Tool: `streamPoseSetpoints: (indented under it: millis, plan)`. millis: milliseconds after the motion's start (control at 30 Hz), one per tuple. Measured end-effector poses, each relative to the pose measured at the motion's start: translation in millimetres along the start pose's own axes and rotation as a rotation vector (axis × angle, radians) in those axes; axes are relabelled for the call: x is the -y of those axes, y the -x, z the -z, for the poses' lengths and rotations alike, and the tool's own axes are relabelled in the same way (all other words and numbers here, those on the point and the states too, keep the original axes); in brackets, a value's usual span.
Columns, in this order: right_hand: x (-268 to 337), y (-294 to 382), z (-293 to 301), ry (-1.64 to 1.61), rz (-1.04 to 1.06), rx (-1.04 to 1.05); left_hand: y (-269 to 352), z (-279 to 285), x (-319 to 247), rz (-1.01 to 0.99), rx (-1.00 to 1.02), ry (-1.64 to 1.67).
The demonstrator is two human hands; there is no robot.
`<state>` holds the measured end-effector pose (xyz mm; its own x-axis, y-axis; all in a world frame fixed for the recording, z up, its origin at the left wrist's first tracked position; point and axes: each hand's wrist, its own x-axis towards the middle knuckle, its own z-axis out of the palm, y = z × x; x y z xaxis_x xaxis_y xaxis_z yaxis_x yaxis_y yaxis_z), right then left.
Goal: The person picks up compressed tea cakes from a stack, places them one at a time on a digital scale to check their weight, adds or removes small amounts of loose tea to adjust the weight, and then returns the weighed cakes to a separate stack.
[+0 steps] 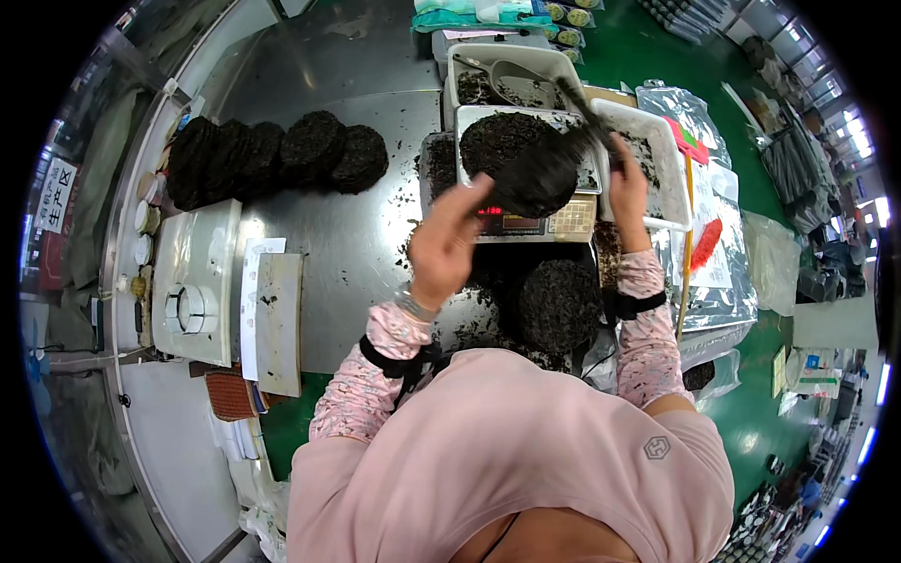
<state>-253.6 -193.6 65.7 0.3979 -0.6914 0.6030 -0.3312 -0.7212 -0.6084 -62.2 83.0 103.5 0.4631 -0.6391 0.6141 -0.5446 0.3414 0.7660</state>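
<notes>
My left hand (pixel 448 243) touches the left edge of a blurred dark, round pressed cake (pixel 538 176), thumb and fingers at its rim. My right hand (pixel 628 186) is raised at the right with a dark, blurred brush-like tool (pixel 581 105) at its fingers, slanting up and left. Behind them another dark cake (pixel 501 141) lies in a white tray (pixel 464 176) on a digital scale (pixel 535 229) with a lit red display. A thicker dark cake (pixel 559 302) sits near my body, with loose flakes around it.
Stacked dark cakes (pixel 313 151) line the back left of the steel table (pixel 345 267). A white bin (pixel 517 53) behind the scale holds a scoop (pixel 524 84); another white bin (pixel 676 183) stands at right. A white board (pixel 200 253) carries a white ring (pixel 191 308).
</notes>
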Motion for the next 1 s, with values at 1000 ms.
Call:
streamPoseSetpoints:
  millis: [1000]
  plan:
    - [28.1, 43.4, 22.8, -0.059, 0.175, 0.235, 126.6, -77.7, 107.6, -0.325, 0.867, -0.146]
